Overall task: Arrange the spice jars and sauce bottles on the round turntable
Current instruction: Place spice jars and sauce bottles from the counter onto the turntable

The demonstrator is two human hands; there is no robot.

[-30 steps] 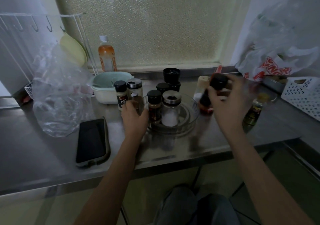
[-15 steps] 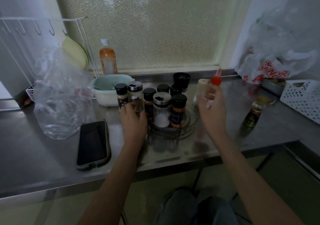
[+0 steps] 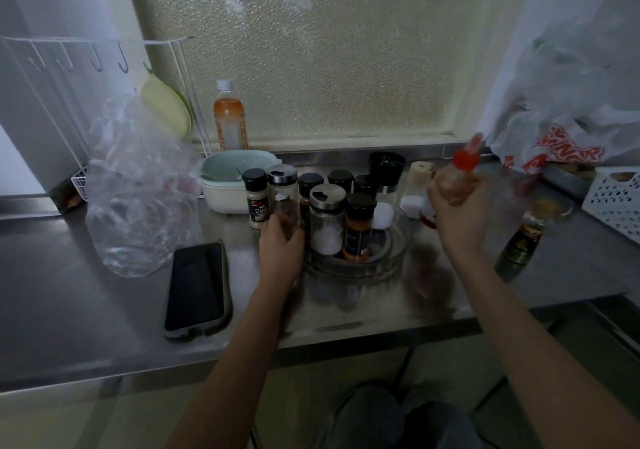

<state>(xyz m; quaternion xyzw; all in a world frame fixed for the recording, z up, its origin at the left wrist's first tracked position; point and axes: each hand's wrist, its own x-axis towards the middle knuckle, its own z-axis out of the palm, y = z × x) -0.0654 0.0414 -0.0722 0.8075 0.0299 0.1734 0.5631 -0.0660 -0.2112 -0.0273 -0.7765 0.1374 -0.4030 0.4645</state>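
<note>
8 spice jars (image 3: pixel 358 230), 3 bottles (image 3: pixel 518 244), 1 turntable (image 3: pixel 398 258).

Single head-worn view, facing forward and down, close over counter (image 3: pixel 86 310)

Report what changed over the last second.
The right hand let go of a black-capped spice jar, now on the turntable, and took hold of the red-capped sauce bottle. The left hand stayed at the turntable's left edge; phone unmoved.

Left hand (image 3: pixel 281 247) and right hand (image 3: pixel 458 213): bare, no rings, watch or gloves visible. Both forearms bare to the frame edge; no sleeves in view. Knees (image 3: pixel 398 421) in grey-blue trousers, likely denim.
</note>
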